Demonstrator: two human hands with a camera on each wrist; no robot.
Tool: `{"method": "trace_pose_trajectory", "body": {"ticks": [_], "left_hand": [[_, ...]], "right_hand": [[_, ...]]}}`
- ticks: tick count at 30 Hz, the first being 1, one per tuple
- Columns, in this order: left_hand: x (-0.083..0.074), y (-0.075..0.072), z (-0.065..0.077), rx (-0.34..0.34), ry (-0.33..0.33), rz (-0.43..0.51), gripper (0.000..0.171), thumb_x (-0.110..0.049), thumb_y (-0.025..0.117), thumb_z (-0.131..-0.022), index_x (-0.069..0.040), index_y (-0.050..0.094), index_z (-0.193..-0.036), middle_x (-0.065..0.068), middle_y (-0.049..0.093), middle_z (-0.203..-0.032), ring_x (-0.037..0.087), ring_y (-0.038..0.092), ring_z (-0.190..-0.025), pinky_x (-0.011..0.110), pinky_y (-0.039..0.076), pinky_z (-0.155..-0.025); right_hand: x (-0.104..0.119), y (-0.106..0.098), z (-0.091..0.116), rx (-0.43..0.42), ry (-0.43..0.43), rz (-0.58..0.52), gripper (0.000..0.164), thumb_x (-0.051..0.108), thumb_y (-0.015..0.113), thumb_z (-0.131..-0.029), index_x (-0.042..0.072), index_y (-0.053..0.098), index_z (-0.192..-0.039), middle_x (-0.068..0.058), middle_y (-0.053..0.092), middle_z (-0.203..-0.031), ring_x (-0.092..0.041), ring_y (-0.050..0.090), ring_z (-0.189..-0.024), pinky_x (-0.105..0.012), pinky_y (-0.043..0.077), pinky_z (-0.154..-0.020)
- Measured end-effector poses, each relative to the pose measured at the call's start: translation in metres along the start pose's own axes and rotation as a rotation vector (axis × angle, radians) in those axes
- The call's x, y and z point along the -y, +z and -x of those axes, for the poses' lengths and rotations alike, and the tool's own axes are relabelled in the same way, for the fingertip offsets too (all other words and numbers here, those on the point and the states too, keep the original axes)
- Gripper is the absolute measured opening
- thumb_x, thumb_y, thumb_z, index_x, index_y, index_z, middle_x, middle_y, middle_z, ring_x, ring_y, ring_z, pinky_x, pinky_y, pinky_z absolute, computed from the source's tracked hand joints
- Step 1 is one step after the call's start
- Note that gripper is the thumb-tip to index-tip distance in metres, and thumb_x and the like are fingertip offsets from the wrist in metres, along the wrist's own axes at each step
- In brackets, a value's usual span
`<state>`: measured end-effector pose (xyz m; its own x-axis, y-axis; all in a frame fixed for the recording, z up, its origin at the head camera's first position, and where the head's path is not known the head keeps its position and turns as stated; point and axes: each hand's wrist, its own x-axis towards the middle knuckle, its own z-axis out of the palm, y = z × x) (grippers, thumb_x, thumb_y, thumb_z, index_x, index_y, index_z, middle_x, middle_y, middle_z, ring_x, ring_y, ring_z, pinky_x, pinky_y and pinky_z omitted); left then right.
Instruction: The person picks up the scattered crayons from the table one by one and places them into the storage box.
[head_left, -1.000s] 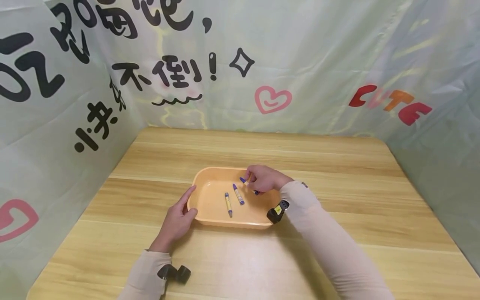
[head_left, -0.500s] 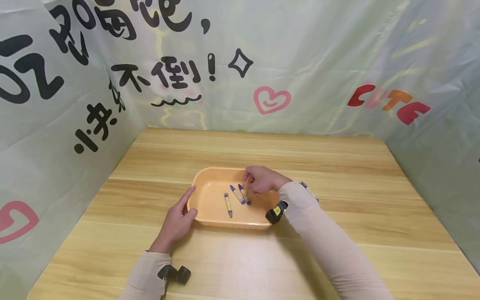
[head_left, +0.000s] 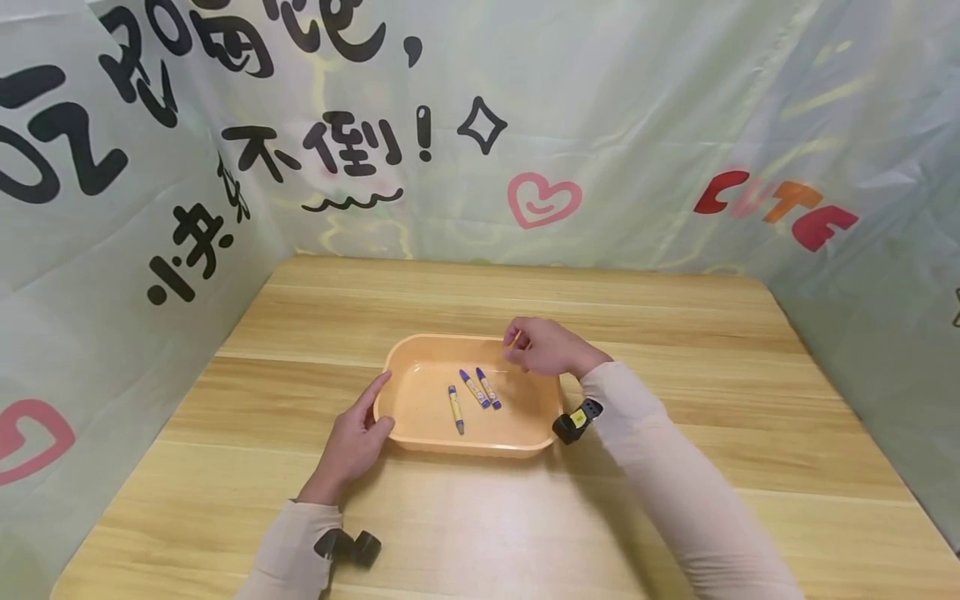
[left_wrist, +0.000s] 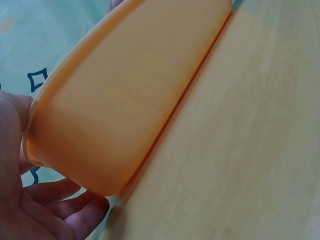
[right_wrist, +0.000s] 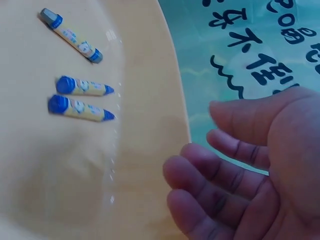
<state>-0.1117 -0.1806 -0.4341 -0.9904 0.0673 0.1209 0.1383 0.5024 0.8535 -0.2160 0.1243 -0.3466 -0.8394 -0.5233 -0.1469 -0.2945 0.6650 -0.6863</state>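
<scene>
While left hand (head_left: 357,442) grips the end of the glossy, round-cornered tray (head_left: 416,404), right hand (head_left: 551,346) hovers by its far rim, fingers loosely curled, holding nothing; three slim, printed-wrap crayons (head_left: 474,389) lie inside.

Tray (head_left: 420,408): smooth plastic, semi-gloss, highlights along the inner floor edge. Crayons (head_left: 456,409): printed wrappers, apparently paper; detail too blurred to confirm. Tabletop (head_left: 720,400): smooth wood-grain, low sheen. Backdrop (head_left: 637,125): creased printed cloth. Sleeves (head_left: 675,475): matt cloth.

head: high, forward-down, farther | left wrist: low, close, forward | right wrist: close, downward | all share tray (head_left: 416,408)
</scene>
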Motion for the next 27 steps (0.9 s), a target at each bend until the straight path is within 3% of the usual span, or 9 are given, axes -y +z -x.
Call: {"method": "trace_pose_trajectory", "body": {"ticks": [7, 12, 14, 18, 21, 27], "left_hand": [[0.001, -0.001, 0.0, -0.003, 0.002, 0.002, 0.065, -0.003, 0.054, -0.086, -0.014, 0.04, -0.149, 0.018, 0.047, -0.141, 0.025, 0.056, -0.094, 0.031, 0.046, -0.079], [0.001, 0.0, -0.001, -0.002, 0.003, 0.01, 0.065, -0.003, 0.054, -0.086, -0.014, 0.04, -0.149, 0.019, 0.051, -0.136, 0.024, 0.056, -0.086, 0.028, 0.045, -0.072], [0.002, 0.0, -0.001, 0.0, 0.003, 0.011, 0.065, -0.003, 0.054, -0.086, -0.014, 0.04, -0.149, 0.018, 0.05, -0.137, 0.023, 0.056, -0.089, 0.027, 0.045, -0.073], [0.002, 0.0, -0.001, -0.001, 0.005, 0.017, 0.066, -0.003, 0.054, -0.086, -0.013, 0.04, -0.149, 0.019, 0.055, -0.128, 0.019, 0.053, -0.076, 0.025, 0.043, -0.066], [0.002, -0.001, -0.001, -0.001, 0.005, 0.023, 0.066, -0.003, 0.054, -0.085, -0.014, 0.04, -0.149, 0.02, 0.059, -0.109, 0.015, 0.043, -0.061, 0.025, 0.038, -0.057], [0.002, -0.002, -0.001, 0.007, 0.006, 0.018, 0.066, -0.003, 0.053, -0.086, -0.014, 0.039, -0.149, 0.018, 0.059, -0.105, 0.011, 0.037, -0.056, 0.024, 0.035, -0.053]], "right_hand": [[-0.014, -0.012, 0.011, -0.149, -0.06, -0.102, 0.014, 0.007, 0.056, -0.094, -0.002, 0.058, -0.105, -0.018, 0.063, -0.094, -0.031, 0.064, -0.077, -0.034, 0.051, -0.067], [-0.031, -0.018, 0.021, -0.22, 0.017, -0.128, 0.019, 0.009, 0.053, -0.094, -0.002, 0.058, -0.109, -0.019, 0.062, -0.097, -0.029, 0.062, -0.078, -0.033, 0.05, -0.064], [-0.038, -0.02, 0.026, -0.226, 0.042, -0.114, 0.022, 0.01, 0.052, -0.094, -0.004, 0.057, -0.111, -0.019, 0.062, -0.097, -0.03, 0.063, -0.079, -0.033, 0.05, -0.063], [-0.054, -0.025, 0.034, -0.237, 0.057, -0.048, 0.025, 0.011, 0.052, -0.092, -0.005, 0.058, -0.109, -0.019, 0.063, -0.096, -0.031, 0.064, -0.08, -0.036, 0.051, -0.065], [-0.069, -0.027, 0.039, -0.252, 0.043, 0.032, 0.023, 0.01, 0.053, -0.088, -0.004, 0.06, -0.104, -0.015, 0.063, -0.091, -0.028, 0.062, -0.08, -0.038, 0.05, -0.069], [-0.09, -0.032, 0.051, -0.246, 0.077, 0.115, 0.018, 0.01, 0.058, -0.088, -0.003, 0.061, -0.099, -0.013, 0.064, -0.087, -0.027, 0.06, -0.08, -0.043, 0.049, -0.072]]}}
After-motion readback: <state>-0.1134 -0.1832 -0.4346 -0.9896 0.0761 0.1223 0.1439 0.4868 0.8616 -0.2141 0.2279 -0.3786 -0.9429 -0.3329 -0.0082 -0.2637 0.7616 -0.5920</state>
